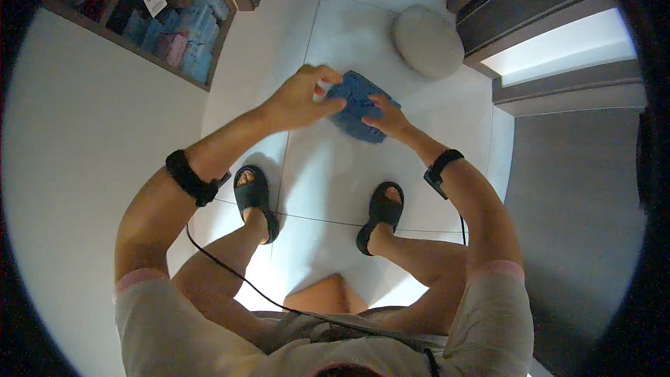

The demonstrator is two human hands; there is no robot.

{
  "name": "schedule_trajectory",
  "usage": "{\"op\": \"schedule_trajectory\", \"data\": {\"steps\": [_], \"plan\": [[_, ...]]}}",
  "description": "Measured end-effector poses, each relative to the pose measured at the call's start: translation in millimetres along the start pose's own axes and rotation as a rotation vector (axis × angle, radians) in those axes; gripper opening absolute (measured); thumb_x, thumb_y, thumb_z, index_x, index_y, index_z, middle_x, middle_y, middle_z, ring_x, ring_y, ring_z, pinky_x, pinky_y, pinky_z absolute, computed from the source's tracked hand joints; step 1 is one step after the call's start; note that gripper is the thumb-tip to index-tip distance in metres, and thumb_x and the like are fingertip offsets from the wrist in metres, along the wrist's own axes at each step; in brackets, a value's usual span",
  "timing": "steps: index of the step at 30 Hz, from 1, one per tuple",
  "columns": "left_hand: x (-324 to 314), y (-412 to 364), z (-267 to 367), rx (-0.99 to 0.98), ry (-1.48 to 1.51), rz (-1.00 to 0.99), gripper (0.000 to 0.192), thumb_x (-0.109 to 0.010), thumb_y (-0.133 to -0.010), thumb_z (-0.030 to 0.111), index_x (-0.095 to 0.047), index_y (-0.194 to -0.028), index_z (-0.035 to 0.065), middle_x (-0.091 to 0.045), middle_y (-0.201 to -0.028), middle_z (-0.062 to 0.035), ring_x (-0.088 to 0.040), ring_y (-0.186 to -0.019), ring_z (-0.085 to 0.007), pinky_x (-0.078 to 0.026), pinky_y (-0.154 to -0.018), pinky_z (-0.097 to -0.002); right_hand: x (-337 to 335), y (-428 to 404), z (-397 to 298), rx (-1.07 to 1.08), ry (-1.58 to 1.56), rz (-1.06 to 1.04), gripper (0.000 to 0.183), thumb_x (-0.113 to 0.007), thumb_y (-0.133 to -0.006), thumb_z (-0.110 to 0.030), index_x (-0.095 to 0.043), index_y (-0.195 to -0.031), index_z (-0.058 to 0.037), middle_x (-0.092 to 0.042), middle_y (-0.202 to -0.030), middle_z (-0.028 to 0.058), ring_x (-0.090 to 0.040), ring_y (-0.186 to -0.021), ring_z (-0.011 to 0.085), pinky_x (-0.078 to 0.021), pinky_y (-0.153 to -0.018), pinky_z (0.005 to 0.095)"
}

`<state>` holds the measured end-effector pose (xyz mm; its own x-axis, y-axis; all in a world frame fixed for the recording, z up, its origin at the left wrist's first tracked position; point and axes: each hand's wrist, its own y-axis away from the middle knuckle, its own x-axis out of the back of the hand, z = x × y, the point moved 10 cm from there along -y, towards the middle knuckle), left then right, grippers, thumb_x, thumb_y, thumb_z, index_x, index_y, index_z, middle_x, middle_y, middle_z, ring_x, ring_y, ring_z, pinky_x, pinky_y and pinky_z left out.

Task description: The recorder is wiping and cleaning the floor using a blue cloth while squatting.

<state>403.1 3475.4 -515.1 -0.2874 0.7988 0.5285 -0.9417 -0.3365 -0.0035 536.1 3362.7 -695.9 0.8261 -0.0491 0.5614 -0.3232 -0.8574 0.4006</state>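
A blue fabric item (358,125), perhaps folded or bunched cloth, shows between my hands above the tiled floor. My left hand (306,98) is at its left edge, thumb and fingers curved towards it; whether they pinch the cloth I cannot tell. Something small, white and red, shows behind the left fingers, too hidden to name. My right hand (388,118) has its thumb and fingers on the right part of the cloth; the picture does not settle whether it grips it.
A round beige cushion or pouf (428,42) lies on the floor beyond. An open cabinet compartment (168,64) at the upper left holds blue and pink packages. Dark furniture (570,70) stands at the right. A black cable (246,281) crosses my lap.
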Motion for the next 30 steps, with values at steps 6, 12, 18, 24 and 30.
{"op": "schedule_trajectory", "data": {"steps": [6,12,18,24,30], "plan": [[-42.8,49.4,-146.3,0.271,-0.353,0.002,0.045,-0.066,-0.072,0.031,-0.049,-0.106,0.0053,-0.049,-0.105,-0.0134,-0.047,-0.098,-0.0267,-0.040,-0.084,-0.0383,-27.6,-23.5,12.5,-0.044,0.475,0.120,0.075,-0.057,-0.069,-0.057,-0.032,-0.130,-0.0220,-0.023,-0.137,0.0152,-0.018,-0.127,0.0360,-0.0169,-0.098,0.0571],[-130.9,126.1,-236.2,0.682,-0.446,-0.314,0.096,-0.064,-0.064,0.052,-0.016,-0.134,0.0076,-0.009,-0.138,-0.0220,-0.012,-0.126,-0.0405,-0.019,-0.099,-0.0528,-68.4,-50.0,24.4,-0.161,0.575,0.256,0.079,-0.055,-0.067,-0.062,-0.029,-0.132,-0.0255,-0.005,-0.143,0.0107,0.004,-0.129,0.0376,-0.0027,-0.090,0.0695],[-141.7,88.1,-228.3,0.639,-0.648,-0.304,0.113,-0.075,-0.053,0.045,-0.006,-0.137,0.0154,0.002,-0.141,-0.0188,0.002,-0.128,-0.0427,-0.019,-0.092,-0.0647,-53.8,-55.6,62.6,-0.244,0.754,0.265,0.072,-0.052,-0.070,-0.057,-0.029,-0.132,-0.0286,-0.006,-0.143,0.0060,0.001,-0.129,0.0377,-0.0051,-0.090,0.0696],[-141.7,107.3,-272.0,0.891,-0.634,-0.373,0.133,-0.084,-0.040,0.036,0.007,-0.136,0.0199,0.015,-0.138,-0.0224,0.008,-0.120,-0.0546,-0.021,-0.085,-0.0708,38.8,28.9,194.7,-0.682,0.732,0.596,0.060,-0.041,-0.081,-0.052,-0.023,-0.133,-0.0318,-0.008,-0.143,0.0048,-0.007,-0.129,0.0350,-0.0132,-0.090,0.0682],[-146.6,103.8,-274.1,0.841,-0.621,-0.316,0.133,-0.083,-0.040,0.037,0.006,-0.136,0.0185,0.015,-0.137,-0.0237,0.011,-0.118,-0.0575,-0.020,-0.080,-0.0743,55.4,36.2,212.4,-1.052,0.401,0.646,0.070,-0.033,-0.075,-0.068,-0.013,-0.134,-0.0367,-0.008,-0.143,0.0044,-0.011,-0.127,0.0385,-0.0148,-0.090,0.0672]]}}
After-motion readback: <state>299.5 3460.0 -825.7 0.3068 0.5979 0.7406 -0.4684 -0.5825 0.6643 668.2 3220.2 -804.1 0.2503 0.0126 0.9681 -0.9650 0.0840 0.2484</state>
